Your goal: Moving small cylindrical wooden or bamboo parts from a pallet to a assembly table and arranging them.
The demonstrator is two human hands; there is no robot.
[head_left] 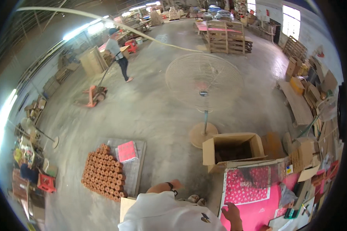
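My left hand (176,184) hangs in front of my body, past a dark watch (171,186) on the wrist. Its fingers are smeared, and nothing shows in it. Over the pink tabletop (258,210) at the right is my right hand (231,213), its fingers bent and apart with nothing between them. Just beyond that hand lies a pink sheet with a white pattern (239,190). A dark, see-through mesh piece (275,177) overlaps the sheet's far right part. Whether the right hand touches the tabletop is unclear.
An open cardboard box (235,157) stands beyond the table, near a large pedestal fan (202,93). To the left, many brown rolls (104,173) and a pink-topped stack (127,151) sit by a grey pallet (139,165). Farther off, a person (117,54) holds an orange pallet jack (91,96).
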